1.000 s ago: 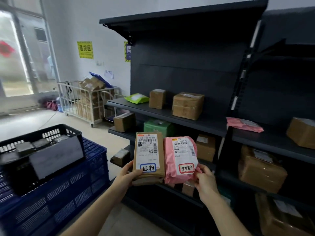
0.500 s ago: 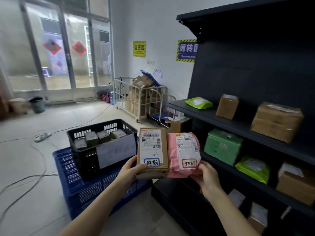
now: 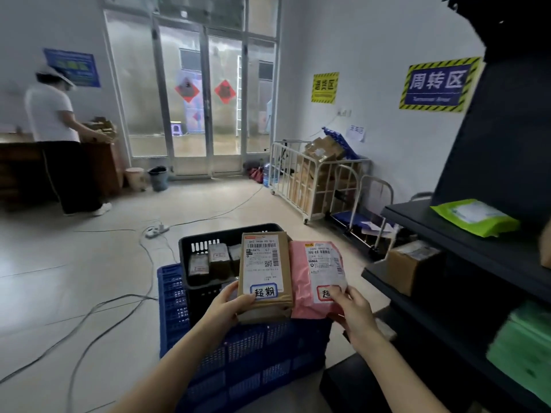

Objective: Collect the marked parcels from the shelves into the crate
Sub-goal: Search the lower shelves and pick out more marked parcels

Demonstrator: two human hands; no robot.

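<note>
- Currently the left hand (image 3: 229,305) grips the brown parcel (image 3: 265,272) by its lower end, thumb on the front face beside the blue-framed sticker.
- The right hand (image 3: 354,314) pinches the pink parcel (image 3: 319,278) at its lower edge, thumb partly covering the red-framed sticker.
- Both parcels stand side by side with edges touching, long axes running up and away from the person, labels facing the camera, barcodes at the far end and stickers at the near end.
- They are held in the air over the near side of the black crate (image 3: 190,242), which sits on a blue crate (image 3: 238,353) on the floor.
- Several small parcels (image 3: 217,257) lie inside the black crate.
- To the right, the dark shelves (image 3: 477,257) carry a green parcel (image 3: 474,216) and, one level down, a cardboard box (image 3: 414,263).
</note>
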